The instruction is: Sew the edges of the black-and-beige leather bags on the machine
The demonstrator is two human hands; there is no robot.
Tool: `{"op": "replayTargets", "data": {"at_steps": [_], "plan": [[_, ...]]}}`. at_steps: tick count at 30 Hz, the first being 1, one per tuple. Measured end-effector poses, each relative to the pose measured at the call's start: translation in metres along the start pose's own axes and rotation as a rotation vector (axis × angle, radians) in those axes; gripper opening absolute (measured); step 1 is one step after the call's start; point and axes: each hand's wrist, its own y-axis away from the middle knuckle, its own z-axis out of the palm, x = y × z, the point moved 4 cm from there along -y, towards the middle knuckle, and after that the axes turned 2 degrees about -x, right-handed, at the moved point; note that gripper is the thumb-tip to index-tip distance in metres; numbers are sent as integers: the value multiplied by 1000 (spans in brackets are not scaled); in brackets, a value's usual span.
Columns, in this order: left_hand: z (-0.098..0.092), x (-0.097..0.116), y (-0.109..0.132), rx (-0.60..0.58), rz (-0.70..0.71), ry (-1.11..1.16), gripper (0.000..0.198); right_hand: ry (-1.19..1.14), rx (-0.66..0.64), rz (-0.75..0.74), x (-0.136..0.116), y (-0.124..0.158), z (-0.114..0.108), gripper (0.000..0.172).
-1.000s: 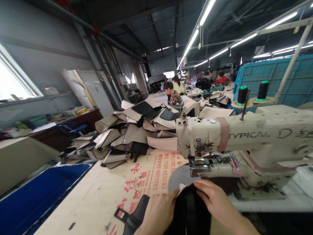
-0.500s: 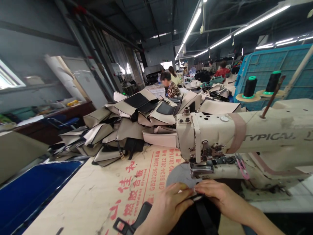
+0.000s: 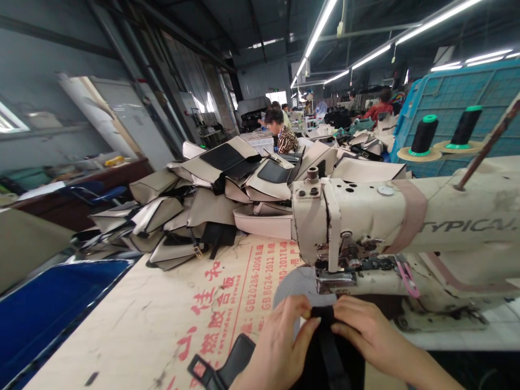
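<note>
Both left hand (image 3: 280, 346) and right hand (image 3: 359, 329) tight on black strap (image 3: 328, 346), lengthwise toward machine (image 3: 365, 216).

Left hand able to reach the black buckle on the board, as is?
Likely yes. The buckle lies just left of the left hand on the board, nothing between. That hand pinches the black strap with the right hand, so it must release first.

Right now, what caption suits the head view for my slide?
Left hand and right hand pinch a black strap in front of a sewing machine, beige bags piled behind.
</note>
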Motion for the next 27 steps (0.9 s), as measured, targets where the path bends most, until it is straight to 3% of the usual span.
{"op": "replayTargets", "data": {"at_steps": [5, 9, 12, 15, 20, 24, 27], "plan": [[7, -4, -2, 2, 139, -66, 19, 39, 9, -13, 6, 0, -2, 25], [10, 1, -3, -156, 306, -214, 30, 61, -2, 15, 13, 3, 4, 28], [11, 4, -5, -235, 269, -278, 27, 54, -18, 36, 18, 4, 6, 28], [13, 9, -8, -231, 250, -289, 22, 7, -28, 47, 20, 5, 5, 26], [19, 10, -9, -232, 262, -345, 21, -72, -10, 182, 27, 7, 2, 6], [26, 2, -8, -246, 198, -421, 21, 29, -9, 106, 23, 6, 5, 23], [29, -1, -9, -232, 173, -422, 23, 115, -41, 33, 20, 4, 8, 25]]}}
